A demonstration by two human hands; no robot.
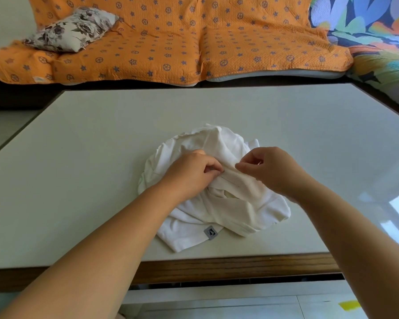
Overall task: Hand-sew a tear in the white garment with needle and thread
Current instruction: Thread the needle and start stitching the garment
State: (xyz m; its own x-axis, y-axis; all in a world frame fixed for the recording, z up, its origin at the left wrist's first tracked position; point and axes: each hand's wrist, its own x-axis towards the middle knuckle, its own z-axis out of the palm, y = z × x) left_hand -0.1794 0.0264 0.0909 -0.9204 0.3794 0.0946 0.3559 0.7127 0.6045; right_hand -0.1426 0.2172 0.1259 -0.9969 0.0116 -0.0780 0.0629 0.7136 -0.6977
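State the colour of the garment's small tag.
Grey tag with a dark mark; head view.

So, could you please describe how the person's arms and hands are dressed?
Nothing is worn on them: no sleeves, gloves, watch or bracelet show anywhere up to the frame's edge. The left hand and right hand carry no visible rings or markings.

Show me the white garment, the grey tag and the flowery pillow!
white garment (pixel 240 215), head view, on a lower fold.
grey tag (pixel 210 232), head view, its middle.
flowery pillow (pixel 72 31), head view, its middle.
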